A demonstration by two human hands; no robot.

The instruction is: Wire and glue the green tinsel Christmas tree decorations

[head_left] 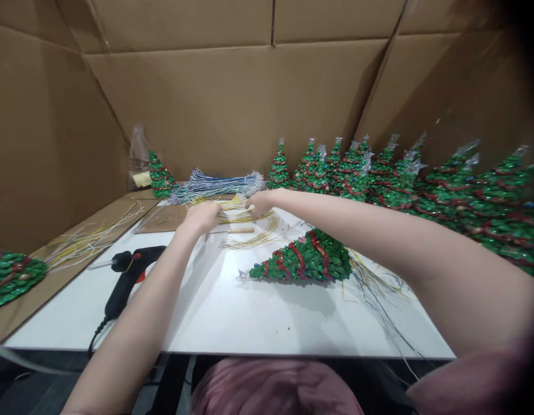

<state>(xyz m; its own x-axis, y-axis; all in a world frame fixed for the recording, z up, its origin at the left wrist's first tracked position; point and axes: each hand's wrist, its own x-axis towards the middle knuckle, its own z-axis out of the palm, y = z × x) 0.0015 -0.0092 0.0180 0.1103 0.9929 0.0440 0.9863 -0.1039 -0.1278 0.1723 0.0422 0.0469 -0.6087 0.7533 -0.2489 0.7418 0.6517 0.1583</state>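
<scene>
Both arms stretch across the white table to a bundle of yellow and white wires (232, 218) lying near its far side. My left hand (204, 216) is closed at the left end of the bundle, fingers curled onto the wires. At the right end, my right hand (260, 202) has its fingers bent around some strands; the fingertips are partly hidden. Just in front of the hands lies a thin tool with a wooden handle (241, 230). Closer to me a small green Christmas tree (299, 259) with red garland rests on its side, its clear star pointing left and loose wires coming from its base.
A black glue gun (128, 279) lies at the left, its cable running over the front edge. Behind the hands is a blue and white wire bundle (223, 183). Several decorated trees (357, 167) stand along the right; another tree (160, 176) is at the back left. Cardboard walls (223, 104) enclose the table.
</scene>
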